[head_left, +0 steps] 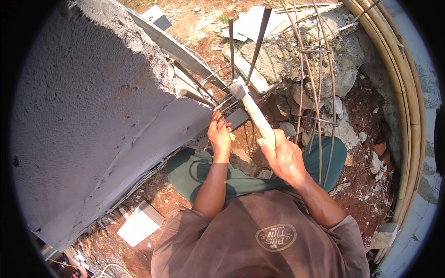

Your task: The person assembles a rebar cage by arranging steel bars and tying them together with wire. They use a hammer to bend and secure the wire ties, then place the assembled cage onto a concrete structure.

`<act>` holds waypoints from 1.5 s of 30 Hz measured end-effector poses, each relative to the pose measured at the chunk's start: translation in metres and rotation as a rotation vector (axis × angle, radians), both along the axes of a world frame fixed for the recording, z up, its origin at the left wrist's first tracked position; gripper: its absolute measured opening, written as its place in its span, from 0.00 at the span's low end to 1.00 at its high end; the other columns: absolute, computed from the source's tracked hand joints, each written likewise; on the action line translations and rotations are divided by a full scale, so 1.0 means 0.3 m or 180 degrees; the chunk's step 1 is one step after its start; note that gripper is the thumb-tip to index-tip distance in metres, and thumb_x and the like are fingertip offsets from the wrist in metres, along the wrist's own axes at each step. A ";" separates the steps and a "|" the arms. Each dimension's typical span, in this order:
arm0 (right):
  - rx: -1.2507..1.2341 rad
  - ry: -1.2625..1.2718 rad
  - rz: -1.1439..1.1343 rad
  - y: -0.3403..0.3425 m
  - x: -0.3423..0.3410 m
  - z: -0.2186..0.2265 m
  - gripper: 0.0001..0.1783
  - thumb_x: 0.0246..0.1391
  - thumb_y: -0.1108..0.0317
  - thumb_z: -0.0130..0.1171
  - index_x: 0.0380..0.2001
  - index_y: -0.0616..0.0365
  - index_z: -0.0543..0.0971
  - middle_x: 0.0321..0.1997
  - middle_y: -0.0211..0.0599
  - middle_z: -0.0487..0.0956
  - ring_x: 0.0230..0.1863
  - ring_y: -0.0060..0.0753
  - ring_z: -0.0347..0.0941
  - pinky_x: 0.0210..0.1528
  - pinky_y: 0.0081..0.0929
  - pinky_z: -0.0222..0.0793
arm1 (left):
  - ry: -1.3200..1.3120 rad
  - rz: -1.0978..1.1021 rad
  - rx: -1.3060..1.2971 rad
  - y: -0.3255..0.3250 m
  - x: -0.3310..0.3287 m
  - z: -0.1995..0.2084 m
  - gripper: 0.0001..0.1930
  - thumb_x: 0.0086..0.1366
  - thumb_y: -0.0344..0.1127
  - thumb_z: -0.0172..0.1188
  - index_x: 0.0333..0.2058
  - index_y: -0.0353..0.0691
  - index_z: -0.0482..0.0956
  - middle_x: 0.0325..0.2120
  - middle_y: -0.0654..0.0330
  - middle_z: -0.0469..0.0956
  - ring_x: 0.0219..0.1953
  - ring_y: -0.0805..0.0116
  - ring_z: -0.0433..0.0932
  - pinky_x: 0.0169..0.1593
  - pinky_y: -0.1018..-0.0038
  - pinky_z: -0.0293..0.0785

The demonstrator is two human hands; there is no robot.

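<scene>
My right hand (286,156) is wrapped round the pale wooden handle of a hammer (258,114). Its grey metal head is raised beside the upright steel bars (232,51), up and to the right of my left hand. Close to the lower corner of the grey plastered wall (106,106), my left hand (219,135) is held with its fingers curled together near tied steel bars (226,103). Whatever those fingers pinch, if anything, is too small to make out. A grey board (185,53) stands along the wall's far end.
A tied rebar cage (319,74) rises right of my hands, in front of rough concrete and stones (273,58). Long bamboo poles (408,106) curve along the right side. A white block (140,224) lies on reddish soil at lower left. My bent green-trousered legs (331,155) flank the work spot.
</scene>
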State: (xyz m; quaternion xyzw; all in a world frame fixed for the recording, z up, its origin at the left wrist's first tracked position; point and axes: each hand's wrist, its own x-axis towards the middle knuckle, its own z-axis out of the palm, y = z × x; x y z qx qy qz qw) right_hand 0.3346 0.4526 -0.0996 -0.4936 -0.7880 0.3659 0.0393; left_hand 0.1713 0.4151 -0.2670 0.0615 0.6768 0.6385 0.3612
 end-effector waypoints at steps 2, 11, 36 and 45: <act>-0.0086 0.0591 0.0021 0.005 -0.030 0.041 0.19 0.56 0.55 0.54 0.40 0.62 0.69 0.27 0.52 0.77 0.29 0.56 0.76 0.28 0.44 0.70 | -0.0290 0.0092 -0.0163 0.002 0.004 0.086 0.19 0.65 0.28 0.45 0.54 0.39 0.71 0.36 0.59 0.72 0.28 0.77 0.71 0.28 0.80 0.68; -0.0085 0.0220 0.0082 0.044 0.006 -0.042 0.21 0.58 0.56 0.54 0.45 0.62 0.69 0.23 0.47 0.76 0.25 0.48 0.76 0.27 0.37 0.69 | 0.0104 -0.0106 -0.0130 -0.035 -0.002 -0.018 0.21 0.65 0.26 0.44 0.57 0.38 0.68 0.49 0.58 0.72 0.30 0.77 0.74 0.31 0.82 0.68; -0.1728 0.1698 -0.0140 -0.016 -0.045 0.070 0.21 0.61 0.54 0.50 0.39 0.66 0.71 0.18 0.32 0.72 0.18 0.22 0.69 0.22 0.22 0.66 | 0.0793 -0.0376 0.0024 -0.077 -0.007 -0.082 0.22 0.64 0.27 0.45 0.59 0.41 0.66 0.36 0.61 0.71 0.29 0.77 0.71 0.23 0.79 0.68; -0.1544 0.0843 0.0037 0.009 -0.028 -0.024 0.20 0.60 0.54 0.50 0.36 0.65 0.72 0.18 0.43 0.73 0.21 0.38 0.72 0.27 0.34 0.66 | 0.0767 -0.0533 -0.0235 -0.055 -0.023 -0.029 0.24 0.62 0.26 0.46 0.58 0.39 0.67 0.42 0.58 0.72 0.32 0.75 0.73 0.35 0.78 0.71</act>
